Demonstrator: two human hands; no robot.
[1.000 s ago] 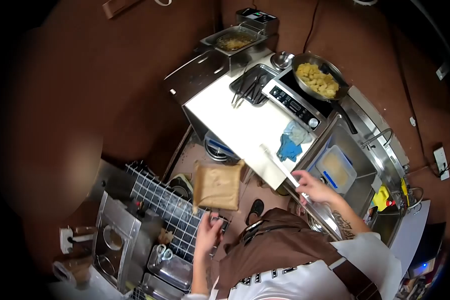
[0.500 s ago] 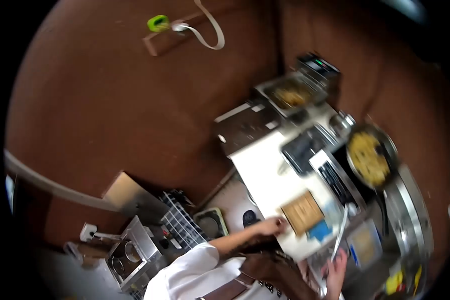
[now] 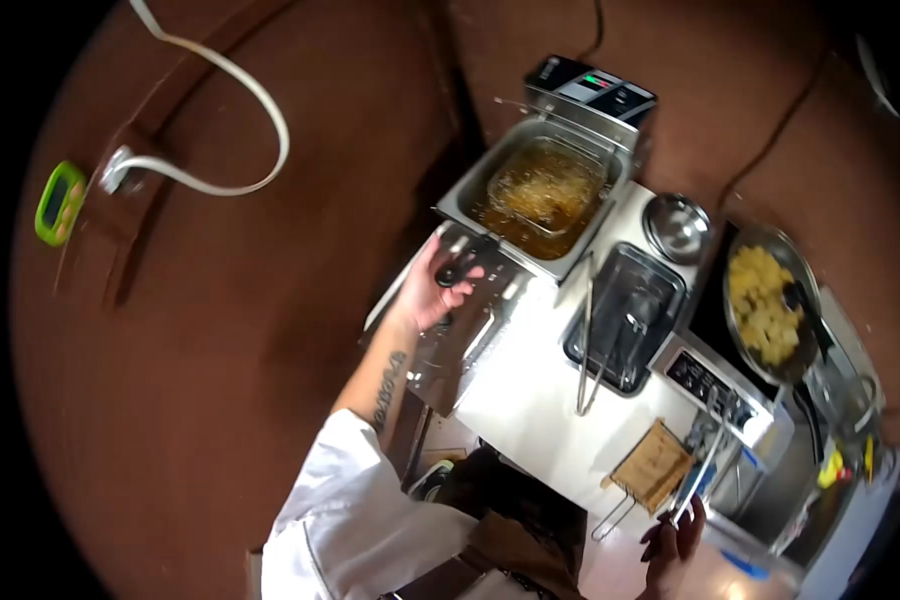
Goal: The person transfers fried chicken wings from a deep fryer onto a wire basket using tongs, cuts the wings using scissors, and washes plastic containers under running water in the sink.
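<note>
My left hand (image 3: pixel 437 292) is at the black handle (image 3: pixel 465 265) of the wire fryer basket (image 3: pixel 545 185). Its fingers are spread around the handle and not closed on it. That basket sits in bubbling oil inside the metal deep fryer (image 3: pixel 450 205). Low in the view, my right hand (image 3: pixel 676 537) is closed around the end of a long, thin silver utensil (image 3: pixel 707 465), whose kind I cannot make out. Beside that hand lies a brown, square board-like piece (image 3: pixel 653 467) with a wire handle sticking out.
Tongs (image 3: pixel 584 345) lean against a black tray (image 3: pixel 630 320) on the white counter (image 3: pixel 515 400). Metal bowls (image 3: pixel 677 228) stand behind it. A pan of yellow chunks (image 3: pixel 765 300) sits on a cooker at the right, near a sink (image 3: pixel 785 500). A green timer (image 3: pixel 60 203) hangs on the wall.
The view has swung toward the fryer. My left hand has gone from beside the brown board to the fryer basket's handle. My right hand still holds the silver utensil.
</note>
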